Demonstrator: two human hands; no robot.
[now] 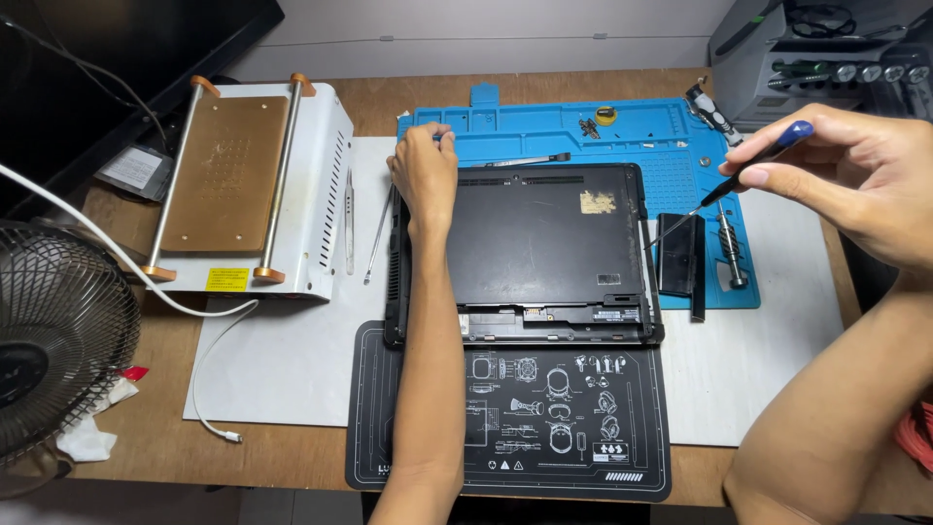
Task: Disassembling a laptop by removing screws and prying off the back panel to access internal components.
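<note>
left hand: at eleven o'clock of the laptop, fingers curled shut and pressing down on its far left corner, at the edge of the blue mat; whether they pinch something small there, i cannot tell.
right hand: raised at three o'clock, off the table, fingers closed around the handle of a screwdriver.
screwdriver axis: long axis runs from two o'clock down to eight o'clock, blue cap high, thin tip low and aimed at the laptop's right edge.
laptop: black, underside up, at the centre, its near edge on the black printed mat, long axis from nine to three.
key relation: the tip hangs just beside the right edge, near a black panel; the right hand is the nearer one to that edge, the left is well apart.
around: white heating machine at ten o'clock, tweezers beside it, fan at eight.
</note>
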